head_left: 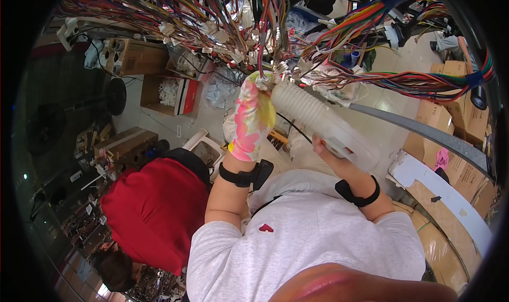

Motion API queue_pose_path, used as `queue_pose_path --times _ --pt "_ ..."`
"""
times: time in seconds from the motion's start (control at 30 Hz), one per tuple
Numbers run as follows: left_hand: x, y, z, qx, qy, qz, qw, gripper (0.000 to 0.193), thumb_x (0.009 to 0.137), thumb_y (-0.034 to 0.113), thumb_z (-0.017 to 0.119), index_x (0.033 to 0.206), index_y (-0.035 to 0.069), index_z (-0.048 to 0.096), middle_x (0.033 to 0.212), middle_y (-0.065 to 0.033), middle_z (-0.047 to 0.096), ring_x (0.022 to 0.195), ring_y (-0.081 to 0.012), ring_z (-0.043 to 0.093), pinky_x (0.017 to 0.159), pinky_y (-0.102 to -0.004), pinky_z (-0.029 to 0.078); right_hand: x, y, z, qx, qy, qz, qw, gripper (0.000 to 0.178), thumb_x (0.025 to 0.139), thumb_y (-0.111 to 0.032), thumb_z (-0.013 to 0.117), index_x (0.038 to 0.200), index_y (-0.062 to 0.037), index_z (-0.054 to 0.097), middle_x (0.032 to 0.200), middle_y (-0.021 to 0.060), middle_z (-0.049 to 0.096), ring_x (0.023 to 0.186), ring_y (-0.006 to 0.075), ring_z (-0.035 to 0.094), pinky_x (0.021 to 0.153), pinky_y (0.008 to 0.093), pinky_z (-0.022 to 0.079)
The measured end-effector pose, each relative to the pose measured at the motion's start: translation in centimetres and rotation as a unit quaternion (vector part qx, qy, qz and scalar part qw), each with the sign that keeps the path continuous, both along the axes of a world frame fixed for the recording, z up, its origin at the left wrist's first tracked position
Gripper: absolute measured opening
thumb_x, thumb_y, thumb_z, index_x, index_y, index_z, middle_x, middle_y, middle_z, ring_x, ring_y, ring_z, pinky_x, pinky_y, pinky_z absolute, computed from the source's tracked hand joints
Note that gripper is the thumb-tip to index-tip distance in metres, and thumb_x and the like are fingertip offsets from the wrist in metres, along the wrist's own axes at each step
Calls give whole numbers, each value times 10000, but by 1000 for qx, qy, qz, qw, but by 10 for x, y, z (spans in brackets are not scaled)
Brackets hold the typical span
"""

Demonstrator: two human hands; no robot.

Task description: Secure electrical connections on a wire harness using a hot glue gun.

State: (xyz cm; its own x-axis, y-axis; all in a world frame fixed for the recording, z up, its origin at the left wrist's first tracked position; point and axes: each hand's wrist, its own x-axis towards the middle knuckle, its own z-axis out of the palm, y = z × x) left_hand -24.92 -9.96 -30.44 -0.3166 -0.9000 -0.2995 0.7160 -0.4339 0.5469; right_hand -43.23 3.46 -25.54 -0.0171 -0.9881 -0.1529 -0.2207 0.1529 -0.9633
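My left hand [249, 123], in a pink, white and yellow patterned glove, is raised to the hanging wires. Its fingertips are closed around a white wire connector [262, 82] below a bundle of dark and red wires [262, 47]. My right hand [319, 144], bare, grips a bulky whitish heat gun [339, 132] from beneath. Its ribbed barrel [297, 101] points up and left, with the tip close beside the connector and my left fingers. Most of my right fingers are hidden behind the tool's body.
Thick multicoloured wire bundles [366, 21] cross overhead, with many white plugs. A grey curved bar [424, 127] runs to the right, near cardboard boxes [432, 123]. At left, a person in red [154, 212] sits close by. An open carton [163, 94] of white parts stands on the floor.
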Motion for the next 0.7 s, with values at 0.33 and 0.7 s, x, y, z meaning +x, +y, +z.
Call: queue_pose_path --times 0.33,0.7 --pt "-1 1 11 -38 20 -15 999 389 943 408 560 1165 89 570 1106 -49 612 1007 -165 579 865 -312 470 -3 7 -10 15 -31 -13 999 127 840 -72 668 940 -63 589 825 3 564 811 115 532 755 276 442" --pt "-5 2 25 17 -57 -7 998 431 915 462 582 1143 96 575 972 6 602 729 -100 528 567 -255 399 -4 4 -8 -2 -25 -38 999 98 838 -76 660 868 -63 568 795 6 536 763 125 505 703 277 420"
